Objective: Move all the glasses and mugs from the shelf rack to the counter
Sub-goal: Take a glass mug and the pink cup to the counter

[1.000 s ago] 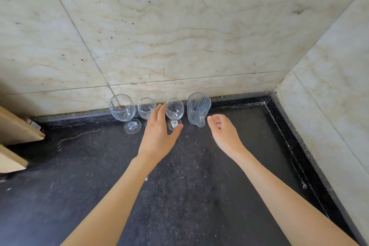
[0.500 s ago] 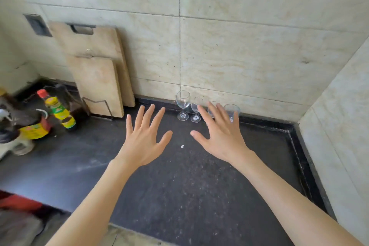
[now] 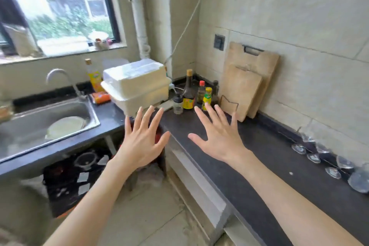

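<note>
While both hands hover empty, fingers spread, the left hand over the counter's corner and the right hand above the counter, glasses line the wall far right. No shelf rack shows; I judge it lies elsewhere. My right hand is nearer the glasses.

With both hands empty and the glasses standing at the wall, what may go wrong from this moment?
1. The clear stemmed glasses stand close together on the dark stone counter; setting another beside them might knock one over.
2. They look blurred and nearly invisible against the counter, so the open right hand or its forearm could sweep them.
3. The open left hand hovers past the counter edge, over the floor.
</note>
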The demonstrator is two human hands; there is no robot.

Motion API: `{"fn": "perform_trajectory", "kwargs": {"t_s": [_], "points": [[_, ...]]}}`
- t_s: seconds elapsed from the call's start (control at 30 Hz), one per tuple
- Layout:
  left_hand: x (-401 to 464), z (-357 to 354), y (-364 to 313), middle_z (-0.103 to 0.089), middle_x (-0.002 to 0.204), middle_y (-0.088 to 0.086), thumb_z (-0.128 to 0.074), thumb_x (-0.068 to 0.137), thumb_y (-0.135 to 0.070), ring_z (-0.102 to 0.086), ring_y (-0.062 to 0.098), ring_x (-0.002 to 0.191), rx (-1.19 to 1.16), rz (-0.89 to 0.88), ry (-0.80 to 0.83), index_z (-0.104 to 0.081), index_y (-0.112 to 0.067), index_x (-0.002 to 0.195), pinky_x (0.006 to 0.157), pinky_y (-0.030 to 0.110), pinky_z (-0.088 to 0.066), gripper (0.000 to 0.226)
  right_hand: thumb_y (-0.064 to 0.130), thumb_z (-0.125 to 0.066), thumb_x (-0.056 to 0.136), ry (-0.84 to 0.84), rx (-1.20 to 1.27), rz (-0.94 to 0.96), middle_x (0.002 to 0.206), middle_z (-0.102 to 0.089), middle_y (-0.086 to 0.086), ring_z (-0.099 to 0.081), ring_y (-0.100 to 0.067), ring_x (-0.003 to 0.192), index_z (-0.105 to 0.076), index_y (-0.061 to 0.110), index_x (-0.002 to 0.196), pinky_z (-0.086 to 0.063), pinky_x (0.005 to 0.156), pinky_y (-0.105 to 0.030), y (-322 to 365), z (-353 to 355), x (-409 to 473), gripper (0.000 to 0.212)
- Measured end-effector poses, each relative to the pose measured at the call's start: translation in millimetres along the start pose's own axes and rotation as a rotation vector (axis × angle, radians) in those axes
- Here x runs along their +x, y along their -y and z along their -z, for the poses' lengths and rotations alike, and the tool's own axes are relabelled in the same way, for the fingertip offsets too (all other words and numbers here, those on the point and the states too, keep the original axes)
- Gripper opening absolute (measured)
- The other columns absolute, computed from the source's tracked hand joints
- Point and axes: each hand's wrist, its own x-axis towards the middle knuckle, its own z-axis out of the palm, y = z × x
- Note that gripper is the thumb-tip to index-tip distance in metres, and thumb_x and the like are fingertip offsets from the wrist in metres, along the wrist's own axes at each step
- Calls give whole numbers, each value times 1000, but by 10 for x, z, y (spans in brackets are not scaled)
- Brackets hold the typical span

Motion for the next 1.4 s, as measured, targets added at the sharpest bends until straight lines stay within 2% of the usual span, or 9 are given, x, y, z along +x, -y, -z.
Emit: {"fn": "perform_trajectory", "kwargs": {"t_s": [0.2,0.4,0.57,0.7,0.83,1.0,1.2,1.4], "points": [[-1014,1042,1629,6,158,-2,-25,90,-56,17,19,142,122,261,-108,5,-35,145,111,49,15,67,67,-32,84,-46,53,332,160,0,0,3,-23,146,-1,36,146,2,110,-64,2128,-206,408,77],[-2137,1854,3068,10,157,-3,-21,89,-57,24,15,139,241,474,-119,12,-37,143,110,46,20,66,65,-33,84,-76,147,556,159,-4,1,2,-21,146,-2,36,146,4,110,-63,4070,-425,609,75],[-2812,2342,3971,13,156,-7,-10,80,-66,32,6,132,267,626,-149,20,-44,138,106,41,23,69,66,-30,85,-23,185,710,159,1,3,5,-22,146,2,37,145,5,110,-62,5346,-645,742,74],[-3182,2556,4574,13,156,-7,-6,78,-67,26,12,138,331,742,-173,26,-46,135,106,41,23,69,67,-29,84,17,198,805,159,4,4,7,-21,146,4,38,145,6,111,-60,6214,-858,913,75],[-3418,2740,5247,15,156,-8,-10,82,-65,25,14,139,369,863,-203,23,-45,136,102,39,26,66,69,-28,84,18,215,888,159,4,4,6,-22,146,5,38,145,8,111,-59,7023,-1115,1164,76],[-3447,2996,6176,14,156,-6,-16,87,-62,24,15,139,371,939,-190,17,-40,140,105,42,21,66,68,-30,84,32,243,960,159,2,1,5,-23,146,3,38,145,6,112,-58,8030,-1390,1689,76],[-3315,3329,7254,10,157,-5,-19,89,-59,23,12,140,313,973,-232,9,-36,144,107,39,20,66,65,-35,86,83,268,996,159,-1,-1,1,-25,146,-1,35,147,2,113,-55,9070,-1648,2358,76],[-3189,3375,8177,2,158,-5,-22,90,-58,14,12,142,202,979,-175,1,-34,145,112,43,9,65,60,-37,88,154,260,958,159,-4,-2,-2,-24,146,-6,31,148,-2,115,-51,9709,-2019,2923,74]]}}
